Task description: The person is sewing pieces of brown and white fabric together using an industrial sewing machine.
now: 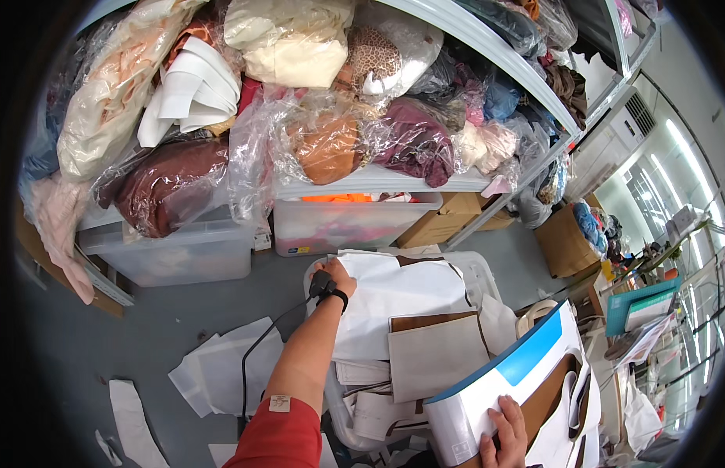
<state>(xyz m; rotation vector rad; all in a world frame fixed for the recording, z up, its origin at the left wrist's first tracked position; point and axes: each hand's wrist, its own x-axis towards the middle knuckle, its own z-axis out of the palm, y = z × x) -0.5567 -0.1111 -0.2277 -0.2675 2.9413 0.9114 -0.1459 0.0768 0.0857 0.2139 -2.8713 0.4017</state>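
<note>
My left hand (337, 274), with a black strap and a small corded black device at the wrist, reaches to the far left edge of a clear plastic bin (484, 274). Its fingers close on the edge of a large white sheet (401, 290) lying in the bin; the device hides part of them. In the same bin lie a greyish-white panel with brown edges (436, 355) and rolled white pieces (376, 415). At the lower right, my right hand (504, 434) lies, fingers apart, on a tilted white and blue box (491, 382). Brown and white sheets (561, 409) are beside the box.
Shelves (378, 176) of plastic-bagged fabrics run along the far side, over clear tubs (351, 226) and cardboard boxes (440, 220). White sheets (226, 366) lie on the grey floor at left. A black cable (249, 359) runs beside my left arm. A cardboard carton (565, 240) stands at right.
</note>
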